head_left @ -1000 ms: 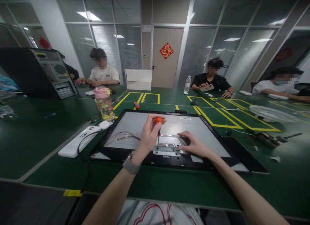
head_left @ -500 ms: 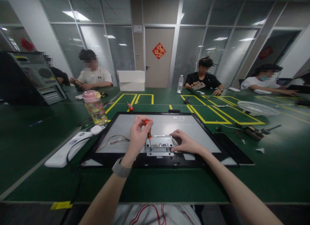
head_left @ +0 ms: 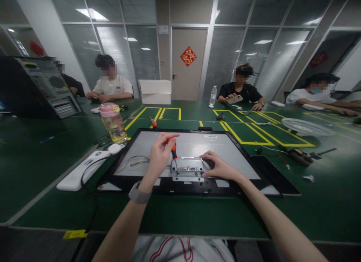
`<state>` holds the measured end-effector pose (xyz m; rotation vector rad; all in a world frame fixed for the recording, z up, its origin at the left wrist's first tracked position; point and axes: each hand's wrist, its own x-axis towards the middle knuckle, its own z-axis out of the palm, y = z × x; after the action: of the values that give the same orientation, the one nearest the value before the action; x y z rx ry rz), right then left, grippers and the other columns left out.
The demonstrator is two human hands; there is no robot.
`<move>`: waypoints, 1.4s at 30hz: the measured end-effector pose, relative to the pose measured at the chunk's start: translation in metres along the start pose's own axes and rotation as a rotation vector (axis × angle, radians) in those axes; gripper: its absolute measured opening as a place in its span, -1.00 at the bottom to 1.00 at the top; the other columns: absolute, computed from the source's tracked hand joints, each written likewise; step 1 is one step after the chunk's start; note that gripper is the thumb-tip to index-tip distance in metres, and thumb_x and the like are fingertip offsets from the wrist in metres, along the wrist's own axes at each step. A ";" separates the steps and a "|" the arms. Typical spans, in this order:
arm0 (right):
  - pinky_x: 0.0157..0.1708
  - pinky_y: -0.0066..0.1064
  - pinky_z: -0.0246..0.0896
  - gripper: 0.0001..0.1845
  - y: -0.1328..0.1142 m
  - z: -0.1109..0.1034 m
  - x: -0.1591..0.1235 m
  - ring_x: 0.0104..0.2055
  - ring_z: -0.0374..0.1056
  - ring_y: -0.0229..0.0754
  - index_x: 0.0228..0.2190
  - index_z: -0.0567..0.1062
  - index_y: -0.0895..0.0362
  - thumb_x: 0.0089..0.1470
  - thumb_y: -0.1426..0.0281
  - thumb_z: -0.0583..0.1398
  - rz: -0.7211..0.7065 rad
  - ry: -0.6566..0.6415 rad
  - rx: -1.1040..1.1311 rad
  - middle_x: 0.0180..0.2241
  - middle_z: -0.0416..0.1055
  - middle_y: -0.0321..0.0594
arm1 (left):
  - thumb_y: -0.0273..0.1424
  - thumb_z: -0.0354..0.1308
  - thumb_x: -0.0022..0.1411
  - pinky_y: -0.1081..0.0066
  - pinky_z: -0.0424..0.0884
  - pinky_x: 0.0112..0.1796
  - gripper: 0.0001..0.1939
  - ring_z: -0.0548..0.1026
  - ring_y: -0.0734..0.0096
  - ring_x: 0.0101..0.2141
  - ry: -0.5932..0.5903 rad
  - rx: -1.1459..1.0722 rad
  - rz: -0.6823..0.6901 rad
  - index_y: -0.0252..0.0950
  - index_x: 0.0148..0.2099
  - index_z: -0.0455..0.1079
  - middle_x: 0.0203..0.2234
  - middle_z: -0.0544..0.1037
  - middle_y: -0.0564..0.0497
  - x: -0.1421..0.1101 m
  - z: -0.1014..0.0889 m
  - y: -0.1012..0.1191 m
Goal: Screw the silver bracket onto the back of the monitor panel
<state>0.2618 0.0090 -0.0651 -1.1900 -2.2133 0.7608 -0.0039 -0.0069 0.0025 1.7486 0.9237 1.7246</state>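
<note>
An upright screwdriver (head_left: 174, 153) with an orange and black handle is held in my left hand (head_left: 160, 154), whose index finger stretches out over the handle top. Its shaft goes down to the left part of a metal bracket (head_left: 194, 163) with connector ports along its front. Fingers and thumb of my right hand (head_left: 220, 166) grip the bracket's right side. The bracket lies over the near part of a display panel (head_left: 231, 149) with a grey back and black frame, flat on the table. Thin wires (head_left: 138, 159) lie on the panel to the left.
Left of the panel are a white power strip (head_left: 81, 172), a pink-lidded bottle (head_left: 113, 126) and a computer case (head_left: 42, 87). A black slab (head_left: 278, 175) adjoins the panel's right edge. A small red screwdriver (head_left: 153, 122) lies beyond. Several people sit across the green table (head_left: 214, 217).
My left index finger has straightened out over the screwdriver handle. The right hand keeps its hold on the bracket. The whole view has shifted slightly.
</note>
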 end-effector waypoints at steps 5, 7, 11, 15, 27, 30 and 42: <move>0.12 -0.09 0.16 -0.30 -0.002 -0.001 -0.002 0.05 0.24 0.07 0.00 0.45 0.11 -0.19 0.14 0.41 0.000 -0.005 0.002 -0.04 0.26 -0.11 | -0.35 0.06 0.27 0.37 0.42 -0.19 -0.73 0.53 0.35 -0.27 -0.024 -0.089 -0.085 -0.30 -0.09 0.51 -0.31 0.56 -0.05 0.001 -0.002 -0.001; 0.12 -0.11 0.16 -0.31 -0.004 -0.001 -0.002 0.06 0.23 0.06 0.01 0.44 0.10 -0.17 0.15 0.41 0.004 -0.005 -0.007 -0.03 0.26 -0.10 | -0.36 0.01 0.29 0.33 0.41 -0.12 -0.72 0.53 0.33 -0.22 -0.071 -0.150 -0.105 -0.30 -0.09 0.51 -0.31 0.58 -0.06 0.001 -0.002 -0.001; 0.13 -0.12 0.14 -0.33 -0.007 -0.002 -0.004 0.07 0.23 0.05 0.01 0.44 0.11 -0.16 0.18 0.41 0.013 -0.003 -0.016 -0.02 0.25 -0.10 | -0.36 0.14 0.19 0.40 0.41 -0.20 -0.83 0.48 0.38 -0.27 -0.049 -0.111 -0.044 -0.28 -0.25 0.53 -0.34 0.51 -0.03 0.002 0.000 0.002; 0.13 -0.11 0.15 -0.31 -0.009 -0.001 -0.004 0.07 0.23 0.06 0.01 0.43 0.11 -0.16 0.15 0.40 0.040 -0.008 -0.012 0.00 0.24 -0.10 | -0.37 0.21 0.16 0.46 0.40 -0.31 -0.87 0.42 0.48 -0.38 -0.022 0.013 0.023 -0.26 -0.26 0.54 -0.37 0.41 0.03 0.002 0.000 0.003; 0.15 -0.09 0.14 -0.32 -0.005 -0.001 -0.004 0.08 0.23 0.06 0.01 0.45 0.05 -0.16 0.10 0.40 0.027 -0.001 -0.012 0.00 0.25 -0.12 | -0.29 0.04 0.30 0.30 0.45 -0.15 -0.71 0.56 0.34 -0.30 -0.116 -0.263 -0.108 -0.33 -0.09 0.49 -0.29 0.58 -0.09 0.000 0.005 0.002; 0.15 -0.09 0.14 -0.31 -0.005 -0.001 -0.004 0.07 0.24 0.06 0.01 0.45 0.08 -0.15 0.09 0.39 0.026 0.004 -0.009 -0.01 0.25 -0.11 | -0.30 0.14 0.23 0.38 0.44 -0.25 -0.78 0.53 0.39 -0.35 -0.072 -0.134 -0.059 -0.29 -0.16 0.52 -0.35 0.56 -0.04 0.000 0.006 0.001; 0.16 -0.09 0.13 -0.31 -0.007 -0.001 -0.004 0.08 0.24 0.06 0.03 0.44 0.08 -0.14 0.11 0.39 0.027 -0.010 -0.023 0.00 0.25 -0.10 | -0.35 0.13 0.23 0.36 0.43 -0.19 -0.73 0.51 0.39 -0.29 0.014 -0.034 -0.046 -0.29 -0.04 0.48 -0.28 0.56 -0.05 -0.003 0.009 -0.002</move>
<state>0.2609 0.0024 -0.0605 -1.2320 -2.2244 0.7555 0.0046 -0.0064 -0.0015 1.6823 0.9281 1.7153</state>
